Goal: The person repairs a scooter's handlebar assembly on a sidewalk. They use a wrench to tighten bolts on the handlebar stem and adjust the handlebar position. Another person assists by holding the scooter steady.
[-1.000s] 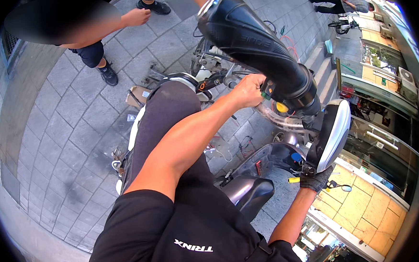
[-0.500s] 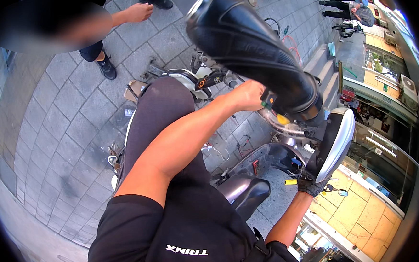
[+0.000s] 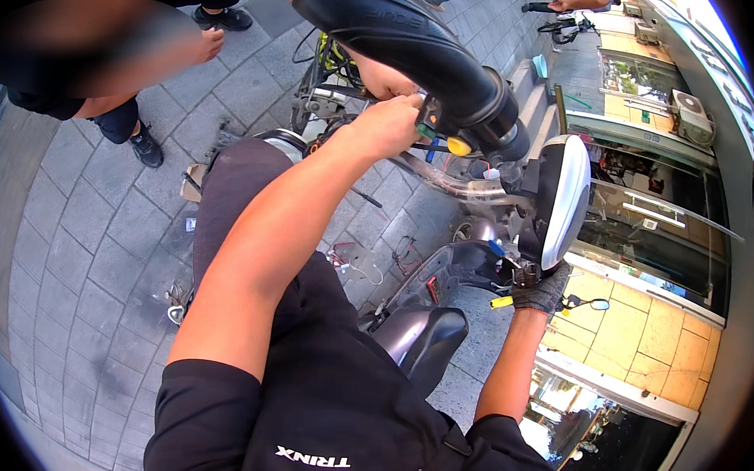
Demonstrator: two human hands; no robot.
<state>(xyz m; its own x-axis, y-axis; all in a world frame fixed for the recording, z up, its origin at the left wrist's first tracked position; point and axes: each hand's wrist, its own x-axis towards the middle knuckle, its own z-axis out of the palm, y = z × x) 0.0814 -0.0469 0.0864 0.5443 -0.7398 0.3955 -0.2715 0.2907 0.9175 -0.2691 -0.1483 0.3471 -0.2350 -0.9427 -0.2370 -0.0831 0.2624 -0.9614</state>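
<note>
A thick, curved black part (image 3: 404,39) with raised ridges and a collared lower end fills the upper middle, close to me. My bare left hand (image 3: 392,127) is closed beside it, next to a small fitting with a yellow button (image 3: 459,146). What its fingers hold is hidden. Just beyond it, partly behind the black part, shows another person's bare hand (image 3: 382,75). My gloved right hand (image 3: 540,290) is closed below a black oval part with a white, shiny face (image 3: 565,202). A yellow-tipped piece (image 3: 502,302) sticks out beside the glove.
Below the hands stands a scooter-like vehicle with a dark seat (image 3: 440,344) and a grey body tray (image 3: 461,269). A person (image 3: 120,122) stands at the upper left on the grey paving (image 3: 95,279). Steps (image 3: 528,97) and shopfronts line the right. Loose cables (image 3: 353,263) lie on the ground.
My view has shifted, so most things sit farther left. Another person's hand now shows near my left hand, which stays by the buttoned fitting. My gloved hand remains below the white-faced part.
</note>
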